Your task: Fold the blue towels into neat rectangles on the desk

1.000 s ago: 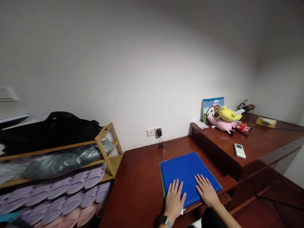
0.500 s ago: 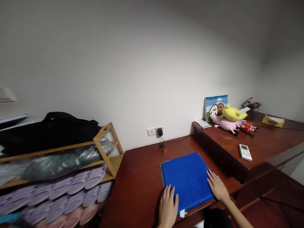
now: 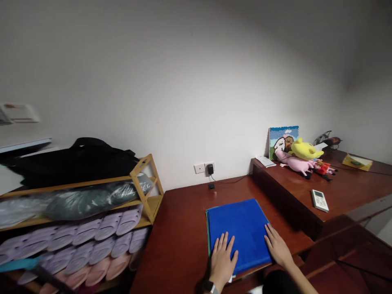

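A folded blue cloth (image 3: 240, 226) lies flat near the front edge of the reddish-brown desk (image 3: 180, 228). Along its left side a thin green edge shows. My left hand (image 3: 223, 257) rests on the cloth's lower left part, fingers stretched and slightly spread. On the right border of the cloth lies my right hand (image 3: 277, 245), its fingers extended over the fabric and the palm near the edge. Neither hand grips anything. A small piece of the white tag peeks out by my left wrist.
Left of the desk stands a wooden rack (image 3: 150, 204) with purple slippers (image 3: 104, 228) and a black bag (image 3: 79, 159). On the raised desk at right are plush toys (image 3: 304, 149), a remote control (image 3: 320, 200) and a dog picture (image 3: 284, 141). A black plug (image 3: 210, 169) sits in the wall socket.
My left hand has moved up and inward onto the cloth, covering most of the white tag. My right hand has shifted slightly left. The camera view has turned a little left.
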### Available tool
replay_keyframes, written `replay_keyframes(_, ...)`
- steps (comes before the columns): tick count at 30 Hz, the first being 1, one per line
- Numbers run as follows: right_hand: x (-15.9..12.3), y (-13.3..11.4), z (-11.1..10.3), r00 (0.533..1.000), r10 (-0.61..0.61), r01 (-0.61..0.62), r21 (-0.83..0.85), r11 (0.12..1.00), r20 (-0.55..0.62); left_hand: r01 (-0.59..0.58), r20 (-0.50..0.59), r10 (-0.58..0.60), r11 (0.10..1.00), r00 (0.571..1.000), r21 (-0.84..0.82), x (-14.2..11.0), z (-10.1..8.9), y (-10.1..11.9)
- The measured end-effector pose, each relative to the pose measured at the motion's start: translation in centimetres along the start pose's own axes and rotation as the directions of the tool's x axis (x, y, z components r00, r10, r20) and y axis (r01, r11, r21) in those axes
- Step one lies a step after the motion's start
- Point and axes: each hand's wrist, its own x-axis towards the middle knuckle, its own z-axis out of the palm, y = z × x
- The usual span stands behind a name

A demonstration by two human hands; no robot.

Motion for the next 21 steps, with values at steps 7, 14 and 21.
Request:
replay_keyframes(7,-2.7,-9.5,2.9,0.997,-0.054,0.053,0.014,0.998,0.048,0.060,-0.042,-0.057,0.994,0.998,0.086,-6.8,-2.5,-7.6)
replay_keyframes(14,-4.4,-15.7,3.0,0.990,-0.090,0.091,-0.001,0.996,0.106,0.036,-0.019,-0.035,0.993,0.999,0.110,-11.2,-6.0,-11.8)
replay_keyframes(21,-4.6,-14.9,3.6,0.986,-0.125,0.119,0.059,0.991,0.112,0.209,-0.037,-0.206,0.968,0.978,0.136,-5.6,-7.5,-5.5)
